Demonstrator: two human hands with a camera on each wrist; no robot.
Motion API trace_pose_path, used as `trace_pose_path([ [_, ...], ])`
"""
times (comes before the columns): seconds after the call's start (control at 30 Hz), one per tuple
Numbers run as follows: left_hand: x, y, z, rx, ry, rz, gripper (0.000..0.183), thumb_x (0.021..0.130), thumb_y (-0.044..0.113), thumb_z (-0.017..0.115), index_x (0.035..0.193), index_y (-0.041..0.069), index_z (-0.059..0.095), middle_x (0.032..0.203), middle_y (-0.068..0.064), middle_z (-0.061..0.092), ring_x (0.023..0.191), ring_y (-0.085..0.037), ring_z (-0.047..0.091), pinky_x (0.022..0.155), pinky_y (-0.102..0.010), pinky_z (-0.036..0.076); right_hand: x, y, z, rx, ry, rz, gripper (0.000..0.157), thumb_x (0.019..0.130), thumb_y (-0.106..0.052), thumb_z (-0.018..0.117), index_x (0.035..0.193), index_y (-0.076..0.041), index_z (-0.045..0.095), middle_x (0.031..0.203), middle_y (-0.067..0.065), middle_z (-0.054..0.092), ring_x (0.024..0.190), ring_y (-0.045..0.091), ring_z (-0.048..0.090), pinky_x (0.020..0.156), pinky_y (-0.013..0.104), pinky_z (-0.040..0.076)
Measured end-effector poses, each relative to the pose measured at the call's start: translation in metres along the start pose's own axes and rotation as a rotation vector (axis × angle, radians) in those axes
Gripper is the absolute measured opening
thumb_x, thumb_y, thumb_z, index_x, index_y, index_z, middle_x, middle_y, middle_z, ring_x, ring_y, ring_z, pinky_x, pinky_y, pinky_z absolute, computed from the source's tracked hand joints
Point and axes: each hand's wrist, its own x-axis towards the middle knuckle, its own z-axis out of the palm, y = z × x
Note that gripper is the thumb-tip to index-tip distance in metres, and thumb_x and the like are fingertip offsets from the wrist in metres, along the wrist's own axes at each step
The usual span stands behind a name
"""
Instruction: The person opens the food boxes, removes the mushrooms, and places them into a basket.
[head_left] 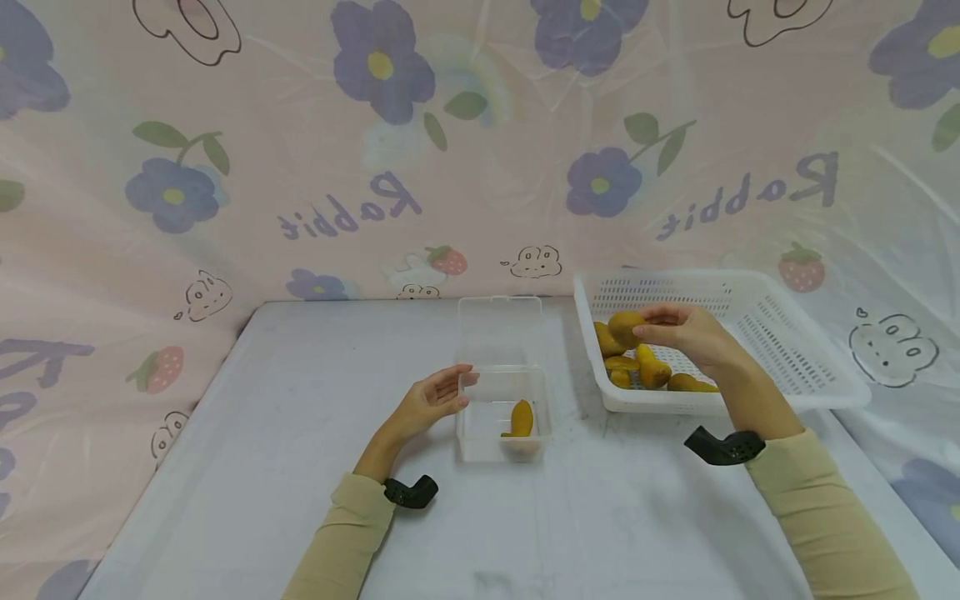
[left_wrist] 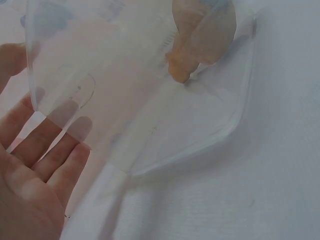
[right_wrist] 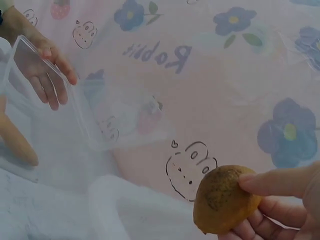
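In the head view, my right hand pinches a yellow mango-like fruit above the left part of a white plastic basket. The right wrist view shows the thumb on top of this fruit, which has a dark speckled patch, and fingers beneath. Several similar fruits lie in the basket. Nearer the middle stands a clear plastic box with yellow fruit inside. My left hand touches its left wall, fingers nearly straight; some fingertips show through the plastic.
The box's clear lid stands raised behind it. A patterned curtain rises along the back edge of the white table. Dark wrist cameras sit on both wrists.
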Motion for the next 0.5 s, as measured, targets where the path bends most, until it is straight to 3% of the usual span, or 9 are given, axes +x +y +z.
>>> trace_pose_path([
  [0.23,0.0,0.0,0.001,0.01,0.003,0.002,0.063,0.092,0.017,0.066,0.144,-0.002,0.038,0.15,-0.026,0.041,0.142,-0.041,0.037,0.118,-0.032,0.036,0.003,0.014,-0.013,0.086,0.034,0.042,0.01,0.092,-0.018,0.065,0.097,-0.025,0.059,0.087,-0.025,0.062,0.084,-0.008,0.063,0.078,0.008,0.056],
  [0.5,0.0,-0.001,0.001,0.004,0.004,0.008,0.062,0.092,0.016,0.065,0.144,-0.002,0.038,0.149,-0.026,0.041,0.141,-0.041,0.037,0.118,-0.031,0.037,0.009,0.031,-0.027,0.061,0.087,0.067,0.014,0.092,-0.022,0.065,0.103,-0.019,0.057,0.088,-0.027,0.059,0.083,-0.01,0.061,0.079,0.009,0.057],
])
